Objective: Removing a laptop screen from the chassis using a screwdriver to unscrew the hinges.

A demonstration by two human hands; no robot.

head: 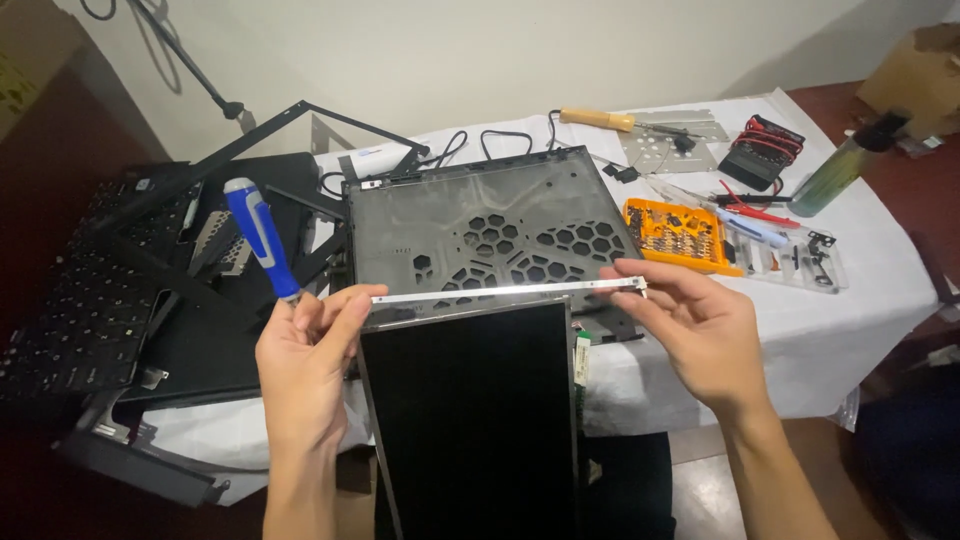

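So both hands are up holding a thin silver metal bracket strip (505,291), the kind that runs along the side of a laptop screen. Its long axis lies pretty much straight left to right across the view, tilted just a touch so the right end sits slightly higher. The left hand (305,365) pinches the left end between thumb and fingertips, and the same hand also has a blue-handled screwdriver (258,236) tucked in the fingers, handle pointing up and leaning a bit left. The right hand (695,335) pinches the right end of the strip between thumb and forefinger, the other fingers loosely curled underneath. The strip hovers just above the top edge of a bare LCD panel (470,415), which is dark and stands long-side toward the camera. Behind it sits the grey laptop lid shell (480,225) with honeycomb cutouts, lying flat on the white tablecloth (860,300). Off to the right there's an orange screwdriver bit case (680,235), and further back a wooden-handled soldering iron (600,119). On the left, a black laptop keyboard (75,320) lies among other dark casing parts.
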